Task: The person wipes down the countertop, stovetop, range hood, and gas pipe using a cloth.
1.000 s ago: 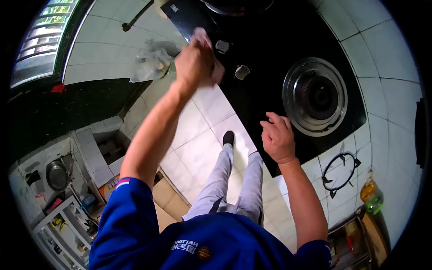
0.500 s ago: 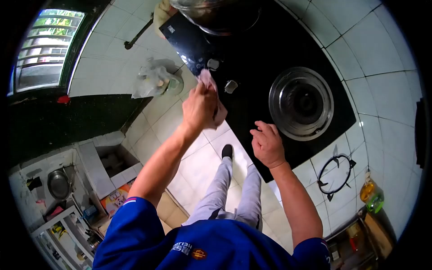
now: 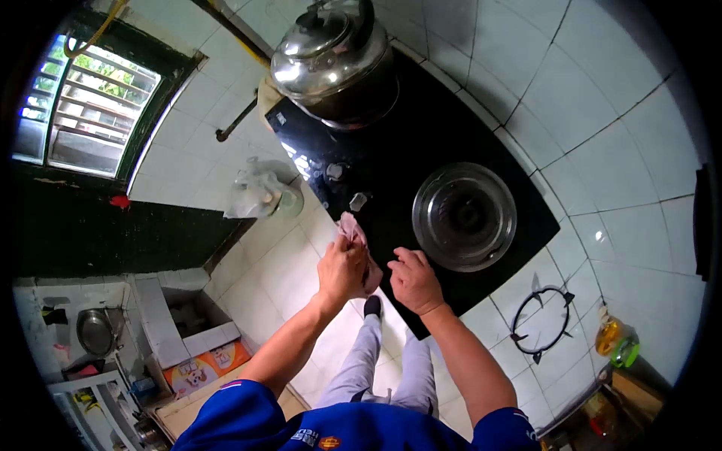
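A pink cloth [image 3: 359, 255] is bunched in my left hand [image 3: 342, 269], whose fingers are closed around it. The cloth hangs along the front edge of the black glass cooktop [image 3: 391, 180], below two control knobs [image 3: 358, 201]. My right hand [image 3: 416, 282] is over the cooktop's near part, with loosely bent fingers slightly apart and nothing visible in them. Just beyond it lies the round metal burner [image 3: 465, 216], without a pan support on it.
A large metal kettle [image 3: 331, 68] stands at the cooktop's far end. A black ring pan support [image 3: 543, 323] lies on the white tiles at right, near a bottle of yellow liquid [image 3: 609, 334]. A plastic bag [image 3: 256, 194] is left of the cooktop.
The view has shifted, bringing the whole kettle into sight. My right hand has come closer to my left hand. The pink cloth stays in my left hand.
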`<act>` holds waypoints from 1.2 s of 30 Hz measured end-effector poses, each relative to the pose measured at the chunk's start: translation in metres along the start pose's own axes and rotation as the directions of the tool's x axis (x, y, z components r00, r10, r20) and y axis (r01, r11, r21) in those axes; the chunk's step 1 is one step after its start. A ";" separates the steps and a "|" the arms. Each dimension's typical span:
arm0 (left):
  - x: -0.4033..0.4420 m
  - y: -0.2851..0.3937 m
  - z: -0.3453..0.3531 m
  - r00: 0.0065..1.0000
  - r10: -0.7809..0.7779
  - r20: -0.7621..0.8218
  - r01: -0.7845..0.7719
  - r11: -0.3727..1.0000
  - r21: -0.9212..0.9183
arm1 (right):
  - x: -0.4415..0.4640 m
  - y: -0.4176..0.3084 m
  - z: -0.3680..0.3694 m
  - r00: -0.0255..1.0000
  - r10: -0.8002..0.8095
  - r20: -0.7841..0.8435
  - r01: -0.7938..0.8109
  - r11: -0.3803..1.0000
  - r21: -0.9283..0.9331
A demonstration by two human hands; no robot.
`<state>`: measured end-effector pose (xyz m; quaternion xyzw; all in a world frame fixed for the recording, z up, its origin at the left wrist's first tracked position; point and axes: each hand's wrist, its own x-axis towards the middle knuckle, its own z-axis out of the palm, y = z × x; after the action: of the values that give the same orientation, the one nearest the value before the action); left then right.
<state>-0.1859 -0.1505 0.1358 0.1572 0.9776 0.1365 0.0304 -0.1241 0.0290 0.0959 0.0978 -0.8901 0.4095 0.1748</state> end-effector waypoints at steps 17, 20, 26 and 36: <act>0.001 0.045 -0.009 0.964 0.260 0.045 -0.260 0.965 -0.006 | -0.033 -0.011 -0.038 0.939 0.341 -0.043 -0.316 0.906 0.283; -0.007 0.054 0.029 0.975 0.207 -0.075 -0.208 0.978 -0.007 | -0.066 -0.024 -0.048 0.830 0.558 -0.017 -0.523 0.788 0.326; -0.028 0.079 0.027 0.778 0.623 -0.081 -0.618 0.735 -0.279 | -0.096 -0.037 -0.036 0.756 0.614 -0.225 -0.585 0.789 0.186; -0.005 0.050 0.022 0.778 0.628 -0.015 -0.550 0.669 -0.499 | -0.069 -0.080 -0.008 0.688 0.703 -0.178 -0.656 0.708 0.262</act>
<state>-0.1636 -0.1011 0.1289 0.4629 0.8029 0.3622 0.0995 -0.0333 -0.0144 0.1298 -0.2806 -0.7905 0.5315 0.1178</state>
